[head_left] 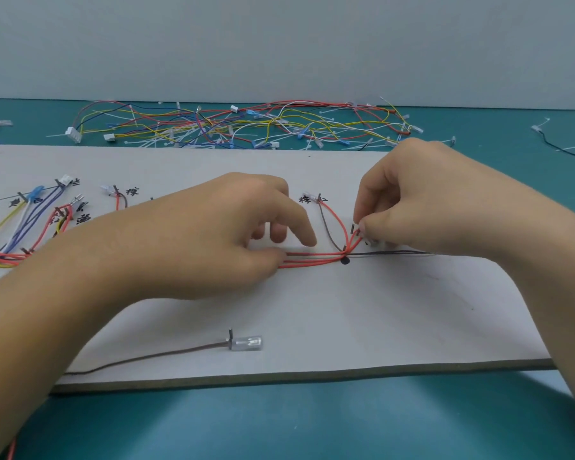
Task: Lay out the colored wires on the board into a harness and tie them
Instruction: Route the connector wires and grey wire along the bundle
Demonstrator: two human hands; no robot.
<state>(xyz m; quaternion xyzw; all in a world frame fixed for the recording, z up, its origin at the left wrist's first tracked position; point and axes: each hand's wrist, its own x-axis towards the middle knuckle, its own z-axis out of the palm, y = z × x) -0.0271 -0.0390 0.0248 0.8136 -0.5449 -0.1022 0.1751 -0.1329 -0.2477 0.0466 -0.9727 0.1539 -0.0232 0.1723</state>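
Note:
A white board (362,310) lies on the teal table with pins and handwritten labels. A bundle of red wires (312,257) runs along its middle to a black dot (345,260). My left hand (213,234) holds the bundle down, thumb and fingertips on the red wires. My right hand (429,204) pinches the red wire ends (356,235) by a pin right of the dot. A brown wire and a red one (332,224) rise to a labelled pin. At the board's left, yellow, blue, white and red wires (30,224) fan out to pins.
A tangled pile of loose colored wires and white cable ties (239,126) lies behind the board. A brown wire with a clear terminal (246,343) sits by a pin near the front edge. A black wire (561,147) lies at the far right of the table.

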